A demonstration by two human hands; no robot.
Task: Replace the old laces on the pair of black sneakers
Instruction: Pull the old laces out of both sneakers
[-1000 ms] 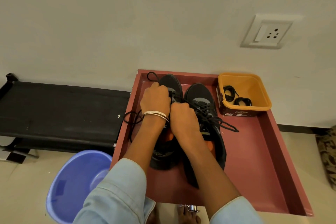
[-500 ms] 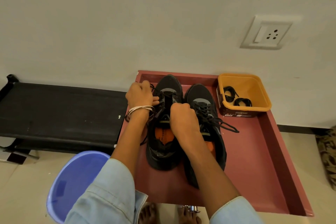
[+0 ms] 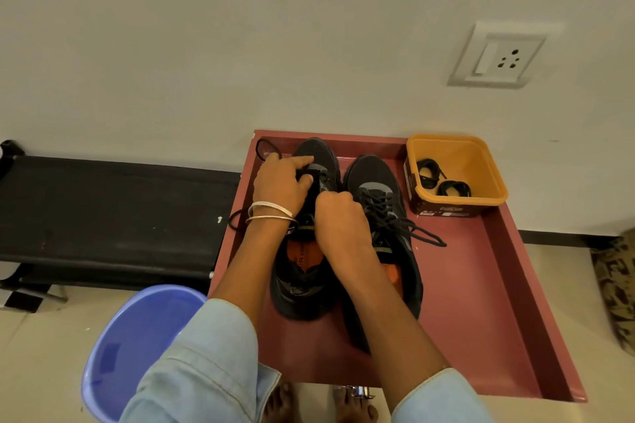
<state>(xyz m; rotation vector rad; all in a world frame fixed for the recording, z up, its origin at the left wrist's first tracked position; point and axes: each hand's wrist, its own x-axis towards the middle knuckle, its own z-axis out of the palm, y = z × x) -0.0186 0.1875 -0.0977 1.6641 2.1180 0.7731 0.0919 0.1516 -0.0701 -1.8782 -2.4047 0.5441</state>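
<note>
Orange tub [image 3: 481,161] on red table [image 3: 481,302] holds two coiled black laces [image 3: 441,180]. Both sneakers sit mid-table. Left hand [image 3: 280,182] and right hand [image 3: 338,220], fingers curled, pinch the old lace [image 3: 264,148] on the left sneaker [image 3: 302,271].

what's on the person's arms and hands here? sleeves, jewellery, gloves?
No gloves: the left hand and right hand are both bare. Both arms wear light blue denim-like sleeves with visible seams, pushed up so the forearms are bare: left sleeve, right sleeve. The left wrist carries thin, pale metallic bangles. No rings or watch are visible.
</note>
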